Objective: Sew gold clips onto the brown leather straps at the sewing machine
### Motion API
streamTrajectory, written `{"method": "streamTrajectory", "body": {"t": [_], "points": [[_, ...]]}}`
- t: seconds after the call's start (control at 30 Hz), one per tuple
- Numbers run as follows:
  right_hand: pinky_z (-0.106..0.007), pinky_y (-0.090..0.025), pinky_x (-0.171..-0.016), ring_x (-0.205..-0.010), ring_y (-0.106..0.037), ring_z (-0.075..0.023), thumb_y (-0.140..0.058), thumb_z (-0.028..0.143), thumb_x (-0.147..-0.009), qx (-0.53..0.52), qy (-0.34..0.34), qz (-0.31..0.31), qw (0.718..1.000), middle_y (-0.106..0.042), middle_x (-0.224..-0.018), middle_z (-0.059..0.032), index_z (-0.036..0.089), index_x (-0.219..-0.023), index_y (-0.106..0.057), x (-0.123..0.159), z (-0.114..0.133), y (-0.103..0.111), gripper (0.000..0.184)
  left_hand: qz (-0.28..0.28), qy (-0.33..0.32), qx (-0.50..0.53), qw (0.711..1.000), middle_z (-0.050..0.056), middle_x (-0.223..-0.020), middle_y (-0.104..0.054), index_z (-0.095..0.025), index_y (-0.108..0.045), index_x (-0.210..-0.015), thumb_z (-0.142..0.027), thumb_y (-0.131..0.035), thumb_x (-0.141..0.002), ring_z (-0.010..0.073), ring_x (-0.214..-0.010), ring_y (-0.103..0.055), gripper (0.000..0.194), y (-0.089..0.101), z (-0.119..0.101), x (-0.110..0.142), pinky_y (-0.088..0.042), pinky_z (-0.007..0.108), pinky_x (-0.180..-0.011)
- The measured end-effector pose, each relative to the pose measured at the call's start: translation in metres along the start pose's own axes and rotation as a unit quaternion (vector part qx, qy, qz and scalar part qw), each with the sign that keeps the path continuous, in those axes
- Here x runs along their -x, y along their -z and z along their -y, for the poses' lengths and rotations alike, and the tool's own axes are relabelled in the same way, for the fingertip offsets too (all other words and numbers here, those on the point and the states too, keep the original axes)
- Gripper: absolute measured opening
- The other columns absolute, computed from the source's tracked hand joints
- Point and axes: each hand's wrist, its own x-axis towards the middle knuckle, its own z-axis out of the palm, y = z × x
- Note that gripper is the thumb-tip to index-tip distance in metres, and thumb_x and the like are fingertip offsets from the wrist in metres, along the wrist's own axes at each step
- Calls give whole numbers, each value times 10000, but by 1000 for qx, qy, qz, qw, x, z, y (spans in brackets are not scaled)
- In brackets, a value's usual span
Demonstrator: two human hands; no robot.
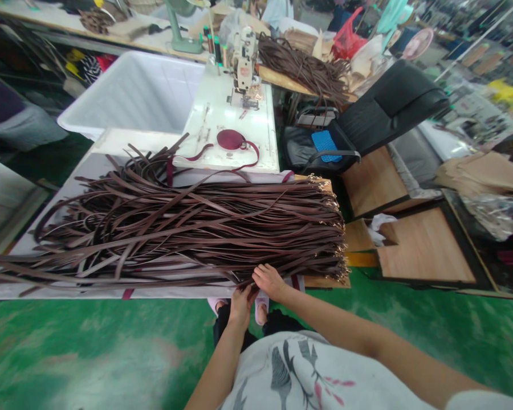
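A thick pile of long dark brown straps (205, 222) lies lengthwise across a cloth-covered table (158, 292). Gold-coloured metal hooks (341, 250) cluster at the straps' right ends. At the near edge of the pile, my left hand (240, 304) is closed, its fingers pinching the edge of a brown strap. Close beside it, my right hand (268, 282) bends its fingers down onto the same straps. The two hands almost touch, and the fingertips partly hide what is between them.
Beyond the pile stands a sewing machine (244, 62) on a white table, with a maroon tape roll (229, 139) nearby. A white bin (132, 91) is at the back left. On the right are a black chair (367, 122) and an open wooden box (427, 247).
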Motion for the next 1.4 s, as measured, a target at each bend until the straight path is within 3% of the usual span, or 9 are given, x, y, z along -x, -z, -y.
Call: {"method": "streamTrajectory", "body": {"t": [0.1, 0.2, 0.33, 0.43, 0.57, 0.83, 1.03, 1.2, 1.4], "points": [[-353, -379, -792, -925, -458, -240, -462, 115, -881, -1, -12, 2, 1000, -555, -912, -96, 144, -905, -553, 4, 5, 0, 99, -3, -36, -132, 991, 42, -960, -626, -131, -587, -968, -306, -565, -877, 154, -842, -614, 198, 11, -3, 1, -526, 348, -750], [-353, -386, -770, -885, -474, -235, -488, 104, -861, -3, -36, 6, 999, -558, -920, -101, 133, -947, -544, 10, 8, -1, 108, -20, -93, -297, 950, 7, -831, -618, -137, -588, -896, -318, -600, -848, 136, -737, -600, 188, 30, -9, 11, -505, 341, -731], [-334, -398, -755, -879, -493, -224, -495, 119, -868, -13, -51, 16, 999, -567, -947, -94, 136, -972, -535, 14, 7, -5, 112, -26, -219, -482, 848, 37, -837, -601, -152, -596, -895, -338, -569, -849, 191, -817, -586, 193, 46, -17, 30, -450, 393, -813], [-328, -404, -772, -904, -503, -222, -498, 131, -873, -23, -63, 25, 997, -571, -969, -99, 135, -995, -535, 18, 4, -8, 127, 29, -319, -571, 756, 113, -1111, -591, -189, -593, -1093, -241, -526, -856, 270, -1073, -519, 252, 43, -21, 31, -364, 442, -949], [-315, -412, -789, -923, -520, -216, -575, 149, -829, -41, -74, 42, 996, -578, -988, -93, 145, -1030, -546, 26, 1, -9, 202, 93, -402, -644, 644, 108, -1290, -526, -220, -457, -1316, -108, -449, -856, 274, -1218, -434, 473, 36, -21, 17, -300, 467, -1032], [-281, -443, -730, -873, -557, -194, -520, 115, -857, -74, -120, 42, 989, -613, -941, -77, 149, -958, -577, 25, 0, -1, 121, 113, -474, -716, 500, 102, -1282, -540, -151, -489, -1288, -89, -437, -856, 241, -1276, -397, 440, 39, -26, -1, -262, 456, -1108], [-254, -448, -770, -928, -542, -165, -449, 288, -947, -85, -111, 9, 990, -588, -983, -58, 176, -1037, -564, 19, -9, 7, 184, 118, -489, -741, 445, 84, -1119, -611, -143, -555, -1193, -67, -517, -827, 233, -1125, -517, 376, 36, -33, -3, -360, 433, -1039], [-267, -444, -733, -906, -523, -177, -452, 154, -923, -65, -125, -2, 990, -575, -978, -59, 177, -965, -585, 12, -14, 3, 142, 96, -484, -752, 437, 79, -1130, -597, -145, -522, -1212, -80, -548, -830, 226, -1088, -535, 388, 37, -31, 0, -417, 441, -964], [-391, -385, -875, -1018, -460, -256, -538, 223, -885, -46, -158, -17, 986, -564, -999, -100, 147, -1009, -588, 11, -7, -3, 154, 80, -486, -753, 437, 140, -1266, -536, -162, -578, -1160, -48, -516, -819, 269, -1125, -526, 365, 39, -26, -3, -428, 423, -952]]}}
